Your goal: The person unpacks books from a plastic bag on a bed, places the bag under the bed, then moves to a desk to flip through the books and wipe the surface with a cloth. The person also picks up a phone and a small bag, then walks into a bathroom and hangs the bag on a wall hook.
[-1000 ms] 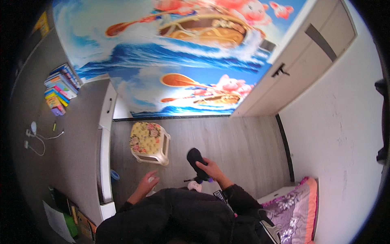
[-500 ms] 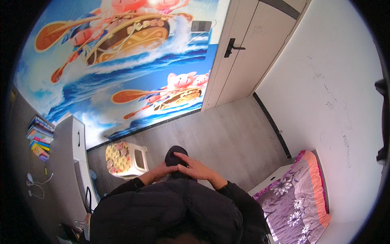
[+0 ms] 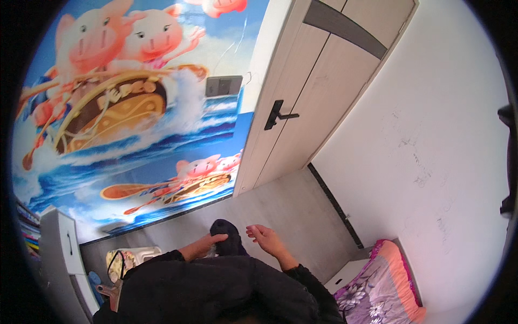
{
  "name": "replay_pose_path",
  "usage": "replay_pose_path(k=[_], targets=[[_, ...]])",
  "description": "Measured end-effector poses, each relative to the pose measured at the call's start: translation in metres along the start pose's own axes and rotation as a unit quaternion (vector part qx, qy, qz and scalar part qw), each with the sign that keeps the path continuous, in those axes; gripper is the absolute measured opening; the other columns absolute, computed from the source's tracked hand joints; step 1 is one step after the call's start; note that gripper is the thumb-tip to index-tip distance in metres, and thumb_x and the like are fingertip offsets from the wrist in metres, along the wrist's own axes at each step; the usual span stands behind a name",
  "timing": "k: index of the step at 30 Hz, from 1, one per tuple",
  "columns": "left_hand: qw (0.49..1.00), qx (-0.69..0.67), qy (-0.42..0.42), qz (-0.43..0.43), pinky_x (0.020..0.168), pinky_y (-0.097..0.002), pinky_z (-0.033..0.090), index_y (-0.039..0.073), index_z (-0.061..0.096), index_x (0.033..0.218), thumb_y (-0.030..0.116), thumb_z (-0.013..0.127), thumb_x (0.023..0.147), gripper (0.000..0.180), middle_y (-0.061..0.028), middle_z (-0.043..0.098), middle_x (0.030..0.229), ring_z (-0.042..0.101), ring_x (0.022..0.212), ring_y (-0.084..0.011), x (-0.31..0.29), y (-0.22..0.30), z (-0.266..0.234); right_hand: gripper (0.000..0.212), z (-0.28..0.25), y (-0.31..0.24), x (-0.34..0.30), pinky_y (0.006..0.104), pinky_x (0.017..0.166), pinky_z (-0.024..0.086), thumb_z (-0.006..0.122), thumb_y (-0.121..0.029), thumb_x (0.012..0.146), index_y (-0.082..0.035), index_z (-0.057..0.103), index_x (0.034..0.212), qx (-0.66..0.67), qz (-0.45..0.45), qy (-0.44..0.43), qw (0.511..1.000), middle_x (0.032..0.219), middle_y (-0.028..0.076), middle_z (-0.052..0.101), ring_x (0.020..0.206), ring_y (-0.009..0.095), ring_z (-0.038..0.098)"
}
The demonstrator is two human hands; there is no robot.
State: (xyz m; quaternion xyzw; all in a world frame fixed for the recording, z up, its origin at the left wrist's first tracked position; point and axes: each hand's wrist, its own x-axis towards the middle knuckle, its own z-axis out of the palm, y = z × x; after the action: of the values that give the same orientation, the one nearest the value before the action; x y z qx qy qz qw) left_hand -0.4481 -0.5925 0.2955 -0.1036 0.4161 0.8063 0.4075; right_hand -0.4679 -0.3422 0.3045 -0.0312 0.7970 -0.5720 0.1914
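Observation:
A dark, soft-looking rounded thing [image 3: 229, 237], like a sock or cap, stands out in front of my jacket. Its exact kind cannot be made out. My left hand [image 3: 202, 247] grips its left side, with the thumb lying across the dark surface. To the right, and apart from it, my right hand [image 3: 265, 238] is raised with fingers loosely bent and nothing in them. The lower part of the dark thing is hidden behind my black jacket [image 3: 199, 289].
A flower-topped stool [image 3: 148, 252] stands at left, partly behind my sleeve, near a white-fronted cabinet [image 3: 67, 237]. A metal clip [image 3: 110, 291] with a black loop is beside my jacket. Ahead is a closed door [image 3: 302, 102]. A bed with flowered bedding [image 3: 377, 286] lies at right.
My right hand has come off the dark thing and moved to the right. My left hand stays on it. The view has tilted up, showing more of the wall and door.

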Motion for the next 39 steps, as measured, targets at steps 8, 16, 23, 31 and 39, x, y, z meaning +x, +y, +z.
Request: replay_pose_path(k=[8, 16, 23, 31, 39], targets=[[0.998, 0.05, -0.024, 0.018, 0.101, -0.0381, 0.043, 0.004, 0.048, 0.131, 0.033, 0.069, 0.084, 0.059, -0.0098, 0.058, 0.123, 0.057, 0.111, -0.0231, 0.098, 0.098, 0.001, 0.034, -0.114, -0.009, 0.141, 0.0297, 0.071, 0.051, 0.05, -0.031, 0.098, -0.003, 0.069, 0.1, -0.101, -0.038, 0.127, 0.986, 0.084, 0.006, 0.07, 0.078, 0.015, 0.065], [0.996, -0.024, 0.085, 0.006, 0.1, -0.039, 0.042, 0.005, 0.044, 0.134, 0.037, 0.072, 0.082, 0.068, -0.0107, 0.054, 0.126, 0.052, 0.116, -0.0235, 0.132, 0.089, 0.013, 0.038, -0.244, -0.108, 0.317, 0.0446, 0.069, 0.048, 0.046, -0.033, 0.098, -0.003, 0.067, 0.087, -0.358, -0.377, 0.316, 0.793, 0.084, 0.02, 0.065, 0.072, 0.037, 0.061], [0.964, -0.126, 0.219, 0.079, 0.1, -0.0376, 0.042, 0.004, 0.046, 0.132, 0.035, 0.068, 0.086, 0.06, -0.0071, 0.056, 0.124, 0.053, 0.114, -0.0223, 0.123, 0.083, 0.071, 0.066, -0.274, -0.106, 0.413, 0.0478, 0.068, 0.047, 0.033, -0.047, 0.099, -0.002, 0.065, 0.063, -0.444, -0.317, 0.193, 0.815, 0.061, 0.016, 0.063, 0.069, 0.036, 0.063], [0.948, -0.127, 0.281, 0.077, 0.1, -0.0372, 0.043, 0.006, 0.041, 0.136, 0.033, 0.067, 0.087, 0.062, -0.0076, 0.054, 0.126, 0.053, 0.113, -0.0225, 0.153, 0.092, 0.129, 0.075, -0.266, -0.071, 0.419, 0.043, 0.069, 0.047, 0.025, -0.057, 0.098, -0.001, 0.064, 0.066, -0.177, -0.183, 0.101, 0.962, 0.064, 0.016, 0.063, 0.068, 0.035, 0.062], [0.983, -0.076, 0.151, 0.067, 0.101, -0.0364, 0.041, 0.003, 0.037, 0.139, 0.033, 0.069, 0.085, 0.07, -0.0096, 0.052, 0.128, 0.053, 0.115, -0.0225, 0.171, 0.108, 0.124, 0.064, -0.273, -0.055, 0.377, 0.048, 0.065, 0.043, 0.035, -0.045, 0.1, 0.005, 0.058, 0.066, -0.195, -0.181, 0.109, 0.958, 0.063, 0.021, 0.059, 0.064, 0.04, 0.058]])
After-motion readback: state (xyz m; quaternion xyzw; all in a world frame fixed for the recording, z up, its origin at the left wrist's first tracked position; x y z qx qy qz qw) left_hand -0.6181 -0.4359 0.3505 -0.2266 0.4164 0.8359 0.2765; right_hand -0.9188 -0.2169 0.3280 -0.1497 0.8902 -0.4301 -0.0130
